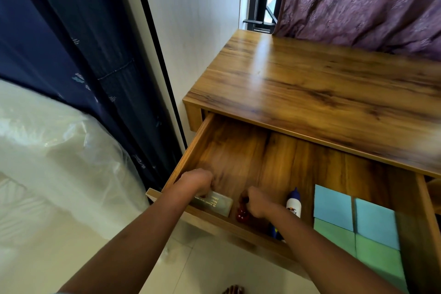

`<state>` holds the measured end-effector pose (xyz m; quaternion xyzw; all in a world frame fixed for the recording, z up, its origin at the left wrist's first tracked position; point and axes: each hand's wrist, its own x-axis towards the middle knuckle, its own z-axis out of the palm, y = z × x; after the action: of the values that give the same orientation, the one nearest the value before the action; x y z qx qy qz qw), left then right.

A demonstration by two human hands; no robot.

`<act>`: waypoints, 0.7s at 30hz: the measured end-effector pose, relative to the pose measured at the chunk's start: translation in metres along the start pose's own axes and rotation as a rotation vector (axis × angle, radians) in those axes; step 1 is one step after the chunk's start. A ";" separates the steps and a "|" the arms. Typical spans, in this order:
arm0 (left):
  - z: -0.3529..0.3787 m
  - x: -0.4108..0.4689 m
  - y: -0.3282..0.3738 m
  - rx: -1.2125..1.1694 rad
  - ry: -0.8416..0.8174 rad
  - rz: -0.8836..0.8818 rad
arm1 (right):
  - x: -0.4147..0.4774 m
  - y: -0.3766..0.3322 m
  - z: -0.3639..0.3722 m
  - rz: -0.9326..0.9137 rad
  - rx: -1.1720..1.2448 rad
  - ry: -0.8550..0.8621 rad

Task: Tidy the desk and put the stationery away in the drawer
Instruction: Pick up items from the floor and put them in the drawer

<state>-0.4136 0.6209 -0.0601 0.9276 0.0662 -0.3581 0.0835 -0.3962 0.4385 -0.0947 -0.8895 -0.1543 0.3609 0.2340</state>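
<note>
The wooden drawer [238,150] under the desk top [322,83] stands pulled out. Inside it, at the front left, my left hand [198,182] grips a flat greenish box with gold print [218,203]. Just to its right my right hand [259,200] holds a small dark red object [242,213] near the drawer's front wall. A white glue bottle with a blue cap [293,204] lies beside my right wrist. Blue sticky-note pads [334,207] and green pads [379,260] fill the drawer's right side.
A dark blue curtain [78,55] and a plastic-wrapped mattress [47,162] are on the left. A purple curtain [370,2] hangs behind the desk by a window. The floor below is pale tile [202,270], with my toes at the bottom edge.
</note>
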 end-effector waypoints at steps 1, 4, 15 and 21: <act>0.000 0.001 0.004 -0.006 0.011 0.006 | 0.000 0.004 -0.002 0.001 -0.014 0.009; -0.004 0.002 0.021 -0.088 0.011 0.087 | -0.003 0.013 -0.008 -0.005 -0.061 0.031; 0.006 0.005 0.045 -0.172 -0.028 0.223 | 0.000 0.026 -0.011 -0.031 -0.162 0.085; 0.016 0.005 0.048 -0.143 -0.001 0.245 | -0.004 0.028 -0.010 -0.047 -0.153 0.107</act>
<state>-0.4118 0.5714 -0.0705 0.9203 -0.0221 -0.3399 0.1925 -0.3893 0.4103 -0.1011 -0.9189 -0.1897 0.2945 0.1817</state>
